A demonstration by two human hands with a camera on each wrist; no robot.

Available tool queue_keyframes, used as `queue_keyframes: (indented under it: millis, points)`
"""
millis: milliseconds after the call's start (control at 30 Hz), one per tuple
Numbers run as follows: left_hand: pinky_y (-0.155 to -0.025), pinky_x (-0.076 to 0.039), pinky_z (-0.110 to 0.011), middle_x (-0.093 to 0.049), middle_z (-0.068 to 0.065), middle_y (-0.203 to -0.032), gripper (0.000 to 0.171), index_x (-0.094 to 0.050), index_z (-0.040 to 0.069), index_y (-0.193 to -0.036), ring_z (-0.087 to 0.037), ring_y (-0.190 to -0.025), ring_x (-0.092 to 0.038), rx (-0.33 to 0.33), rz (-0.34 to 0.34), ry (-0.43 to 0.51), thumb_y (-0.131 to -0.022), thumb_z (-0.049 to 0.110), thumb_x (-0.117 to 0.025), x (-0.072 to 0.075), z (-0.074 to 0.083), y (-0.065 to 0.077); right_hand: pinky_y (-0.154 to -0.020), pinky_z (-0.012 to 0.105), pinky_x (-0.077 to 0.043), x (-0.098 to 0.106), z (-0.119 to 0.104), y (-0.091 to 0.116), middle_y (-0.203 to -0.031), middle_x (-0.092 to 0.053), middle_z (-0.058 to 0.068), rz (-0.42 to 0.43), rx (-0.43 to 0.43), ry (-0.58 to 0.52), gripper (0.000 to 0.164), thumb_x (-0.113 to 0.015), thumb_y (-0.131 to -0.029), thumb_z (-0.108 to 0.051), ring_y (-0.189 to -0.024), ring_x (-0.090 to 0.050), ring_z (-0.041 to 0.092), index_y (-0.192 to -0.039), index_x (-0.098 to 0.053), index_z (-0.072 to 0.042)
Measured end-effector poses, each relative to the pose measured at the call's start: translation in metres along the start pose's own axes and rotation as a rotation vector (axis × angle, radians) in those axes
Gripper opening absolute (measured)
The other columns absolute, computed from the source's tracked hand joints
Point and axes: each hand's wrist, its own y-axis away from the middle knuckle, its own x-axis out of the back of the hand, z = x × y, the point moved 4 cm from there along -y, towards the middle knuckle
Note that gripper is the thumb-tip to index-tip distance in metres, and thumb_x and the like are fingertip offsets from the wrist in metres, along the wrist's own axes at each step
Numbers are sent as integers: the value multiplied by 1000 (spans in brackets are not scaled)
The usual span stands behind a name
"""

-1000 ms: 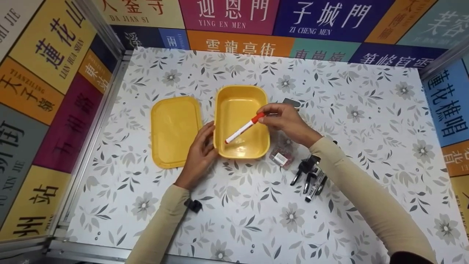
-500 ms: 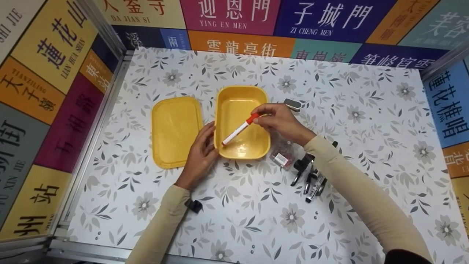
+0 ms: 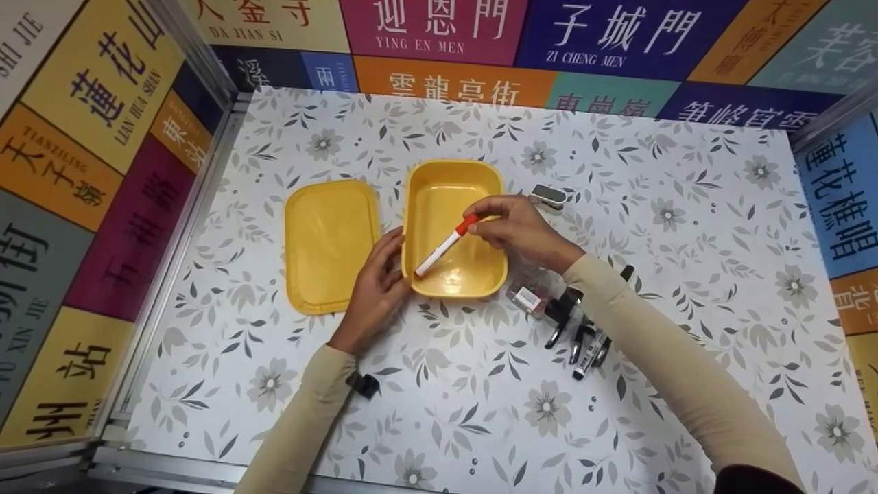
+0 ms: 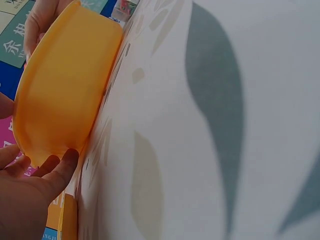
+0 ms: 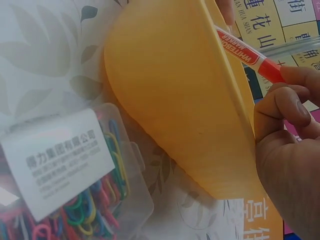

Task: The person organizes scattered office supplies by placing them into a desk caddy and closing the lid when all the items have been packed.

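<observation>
A yellow plastic box (image 3: 444, 202) stands uncovered, its side wall (image 4: 70, 75) showing in the left wrist view. My left hand (image 3: 374, 291) rests against its left side, fingertips on the wall and thumb by the near corner. Between thumb and fingers, my right hand (image 3: 525, 230) pinches a whiteboard marker (image 3: 440, 252) by its red cap. The white barrel slants down inside the box toward the near-left corner. "Whiteboard marker" lettering on the marker (image 5: 242, 50) is readable in the right wrist view, where the box rim hides its lower end.
The yellow lid (image 3: 333, 247) lies left of the box. To the right are a small dark-topped stapler (image 3: 549, 196), a clear case of coloured paper clips (image 3: 527, 299) and several black pens or markers (image 3: 587, 357), partly under the right forearm. Lettered panels (image 3: 439, 27) border the table.
My right hand has moved a little left and down with the marker, whose tip is now nearer the box's near-left corner. The stapler shows more fully. My left hand stays put.
</observation>
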Motion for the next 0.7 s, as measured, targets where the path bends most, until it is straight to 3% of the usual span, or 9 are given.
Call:
queue_keyframes:
  millis: [200,700]
  points:
    - [-128,-42,-46,-32,-8,-177,70,-42,-1,-167,-29,-160,-41,-15,5,-9,-102,-10,-64,1,0,0,-51,18,-36,-4,-2,-2,-105,-77,10,-16,-20,-44,34,-73,-99,6,-59,-46,9,-129,-65,19]
    - [-128,-42,-35,-32,-6,-178,70,-42,0,-167,-26,-162,-39,3,8,-12,-102,-12,-63,0,0,0,-51,18,-38,-8,-2,-6,-108,-73,9,-12,-22,73,36,-73,-97,4,-60,-47,9,-130,-67,18]
